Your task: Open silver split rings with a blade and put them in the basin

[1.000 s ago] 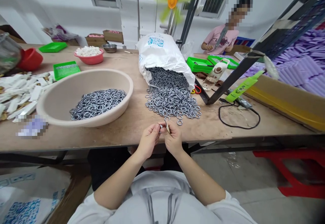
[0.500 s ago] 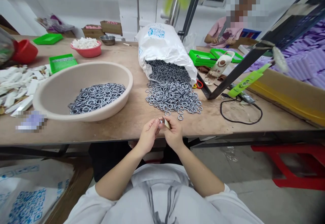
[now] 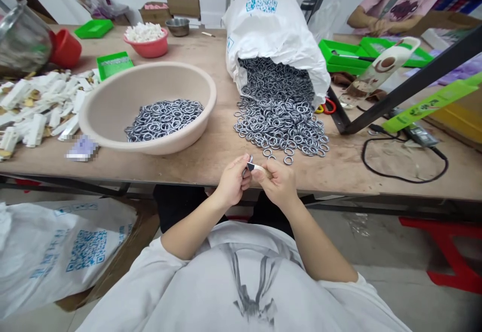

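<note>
At the table's front edge, my left hand (image 3: 233, 180) is closed, pinching a grey ring (image 3: 249, 159) between thumb and fingers. My right hand (image 3: 280, 182) grips a small knife (image 3: 259, 168) with a pale handle, its short dark blade against or very near that ring. Just beyond my hands lies a heap of loose grey rings (image 3: 282, 126), spilling from the mouth of a white sack (image 3: 274, 30). A wide beige basin (image 3: 100, 116) to the left holds many similar rings.
White plastic pieces (image 3: 35, 103) lie at far left, near a green tray (image 3: 115, 66) and a red bowl (image 3: 150, 46). Right of the heap are red-handled scissors (image 3: 330, 106), a slanting metal post (image 3: 406, 86) and a black cable (image 3: 399, 176). Another person (image 3: 399, 8) sits opposite.
The view has tilted down and turned slightly left. My hands have shifted apart a little, and the knife's blade now shows pointing left toward the ring in my left hand.
</note>
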`<action>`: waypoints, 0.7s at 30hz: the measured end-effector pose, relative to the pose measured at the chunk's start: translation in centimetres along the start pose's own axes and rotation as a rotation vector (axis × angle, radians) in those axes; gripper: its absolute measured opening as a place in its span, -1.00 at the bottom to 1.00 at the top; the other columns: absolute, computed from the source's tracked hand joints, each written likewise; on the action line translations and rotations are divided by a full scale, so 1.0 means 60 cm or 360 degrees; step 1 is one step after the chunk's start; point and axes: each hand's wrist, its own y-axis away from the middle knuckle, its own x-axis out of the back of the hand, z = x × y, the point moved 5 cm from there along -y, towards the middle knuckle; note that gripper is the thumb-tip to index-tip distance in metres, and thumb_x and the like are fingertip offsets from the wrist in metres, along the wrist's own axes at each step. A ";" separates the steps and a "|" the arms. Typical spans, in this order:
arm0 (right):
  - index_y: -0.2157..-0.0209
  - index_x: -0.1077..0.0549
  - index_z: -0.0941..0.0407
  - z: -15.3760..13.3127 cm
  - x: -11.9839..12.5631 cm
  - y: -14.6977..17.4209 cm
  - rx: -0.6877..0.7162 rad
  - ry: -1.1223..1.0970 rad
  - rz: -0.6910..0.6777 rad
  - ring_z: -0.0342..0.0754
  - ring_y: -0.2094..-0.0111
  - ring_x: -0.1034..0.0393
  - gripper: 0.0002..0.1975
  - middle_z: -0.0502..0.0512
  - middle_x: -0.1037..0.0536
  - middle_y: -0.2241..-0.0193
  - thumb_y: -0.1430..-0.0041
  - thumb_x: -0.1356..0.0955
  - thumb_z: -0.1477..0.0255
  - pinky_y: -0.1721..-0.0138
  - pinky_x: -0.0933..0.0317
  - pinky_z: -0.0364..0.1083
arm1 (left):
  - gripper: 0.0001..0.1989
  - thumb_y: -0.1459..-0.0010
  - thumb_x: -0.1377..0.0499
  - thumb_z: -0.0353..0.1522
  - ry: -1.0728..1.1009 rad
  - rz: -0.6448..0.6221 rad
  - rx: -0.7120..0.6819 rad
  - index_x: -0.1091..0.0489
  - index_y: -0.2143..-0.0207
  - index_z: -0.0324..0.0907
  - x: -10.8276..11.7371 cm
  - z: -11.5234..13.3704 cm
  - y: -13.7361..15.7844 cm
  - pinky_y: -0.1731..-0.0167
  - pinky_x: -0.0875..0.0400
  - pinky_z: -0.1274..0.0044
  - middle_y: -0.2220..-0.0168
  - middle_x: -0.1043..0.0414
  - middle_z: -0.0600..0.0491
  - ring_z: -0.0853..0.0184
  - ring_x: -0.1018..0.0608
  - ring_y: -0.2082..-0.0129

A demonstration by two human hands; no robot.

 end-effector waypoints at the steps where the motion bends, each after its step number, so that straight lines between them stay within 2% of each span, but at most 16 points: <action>1: 0.58 -0.32 0.08 0.000 -0.001 0.000 -0.0001 0.0025 0.0010 -0.13 0.53 -0.15 -0.46 -0.02 -0.29 0.62 -0.27 -0.27 -0.05 0.45 0.04 -0.09 | -0.48 0.04 -0.37 -0.02 0.0007 -0.0003 0.0008 -0.15 0.47 -0.16 -0.001 0.000 0.001 0.72 0.18 0.68 0.65 -0.01 0.29 0.62 0.00 0.73; 4: 0.60 -0.31 0.07 0.001 -0.002 -0.002 -0.0009 0.0056 0.0019 -0.13 0.54 -0.14 -0.43 -0.02 -0.29 0.63 -0.26 -0.25 -0.09 0.46 0.04 -0.09 | -0.49 0.02 -0.36 -0.03 0.0023 -0.0003 0.0041 -0.15 0.47 -0.16 -0.003 -0.003 0.003 0.72 0.17 0.68 0.65 -0.02 0.29 0.62 -0.02 0.73; 21: 0.60 -0.29 0.08 -0.005 -0.002 0.006 0.0115 0.0129 0.0087 -0.16 0.57 -0.12 -0.44 -0.05 -0.27 0.65 -0.30 -0.26 -0.03 0.48 0.04 -0.11 | -0.52 -0.02 -0.33 -0.07 0.0043 -0.0034 0.0046 -0.13 0.47 -0.16 -0.005 -0.010 0.005 0.73 0.13 0.70 0.64 -0.03 0.29 0.61 -0.02 0.73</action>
